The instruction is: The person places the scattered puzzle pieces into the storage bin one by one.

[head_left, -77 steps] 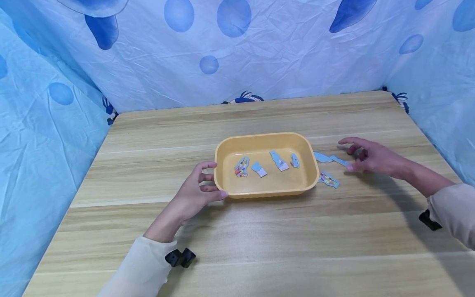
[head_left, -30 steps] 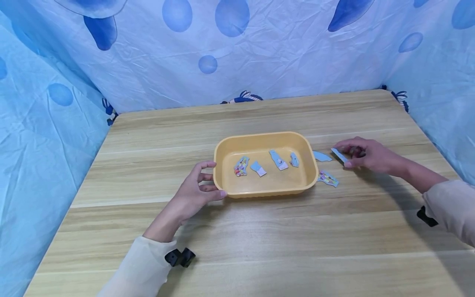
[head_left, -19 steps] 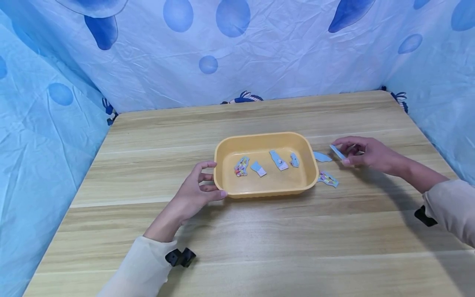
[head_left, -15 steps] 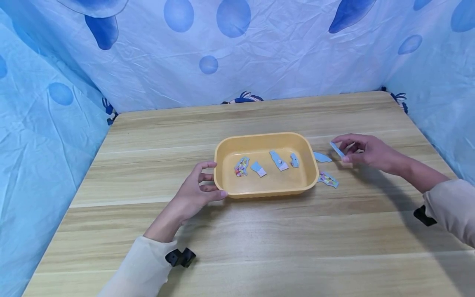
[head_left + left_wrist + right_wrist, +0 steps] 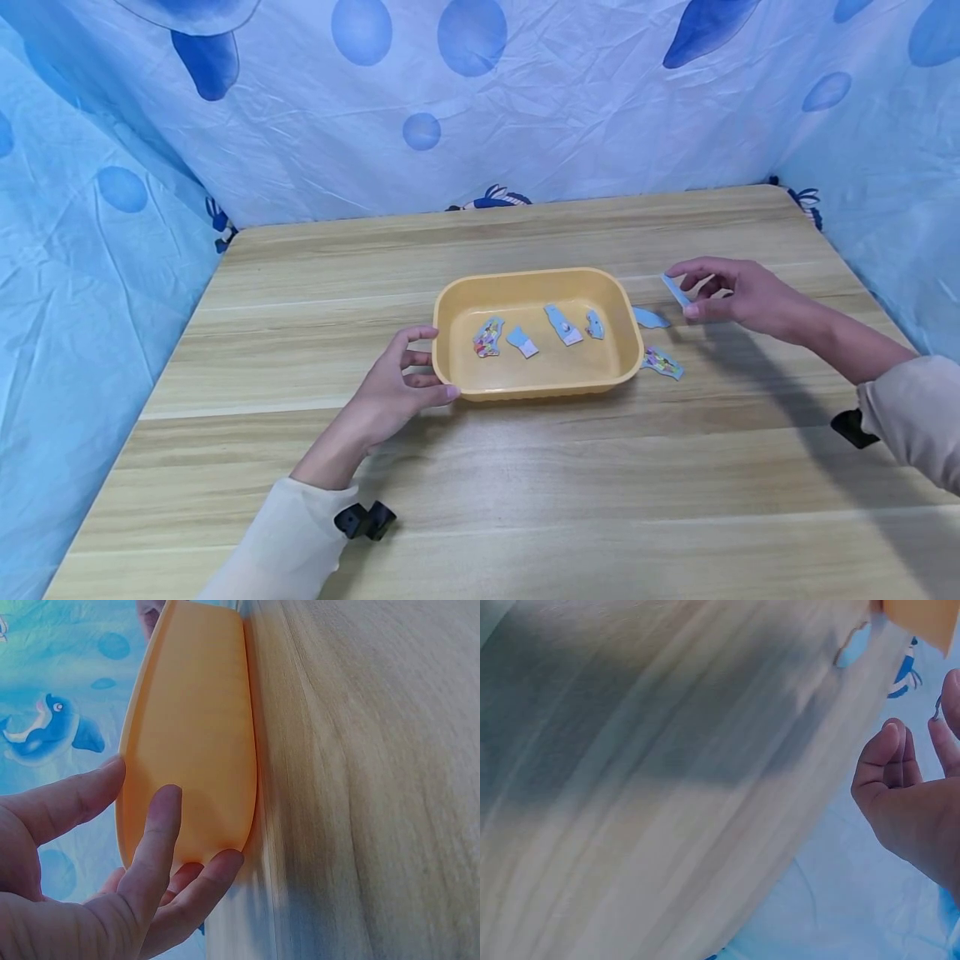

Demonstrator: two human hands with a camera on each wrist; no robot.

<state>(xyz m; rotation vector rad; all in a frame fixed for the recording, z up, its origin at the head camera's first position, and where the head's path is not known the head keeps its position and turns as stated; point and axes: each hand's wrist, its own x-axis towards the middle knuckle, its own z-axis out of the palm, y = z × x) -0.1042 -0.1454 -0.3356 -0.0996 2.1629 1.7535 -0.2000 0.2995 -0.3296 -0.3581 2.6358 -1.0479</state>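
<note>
My left hand (image 5: 390,387) holds the left end of a yellow plastic tray (image 5: 536,390). In the left wrist view its fingers are bent against the tray's outer wall (image 5: 191,712), with the thumb at the rim. Right of the tray, my right hand (image 5: 738,292) pinches a light blue puzzle piece (image 5: 677,292) between thumb and fingertips, raised off the table. Only a thin edge of that piece shows in the right wrist view. Inside the tray lie several pieces, including a multicoloured piece (image 5: 489,337) and a blue-and-pink piece (image 5: 562,323).
Beside the tray's right end, a blue piece (image 5: 650,317) and a multicoloured piece (image 5: 663,362) lie on the wooden table (image 5: 570,492). A blue patterned cloth (image 5: 592,108) hangs behind and at both sides.
My right hand took hold of the blue puzzle piece on the table, tilted it up and raised it slightly, away from me. The left hand and tray have stayed put.
</note>
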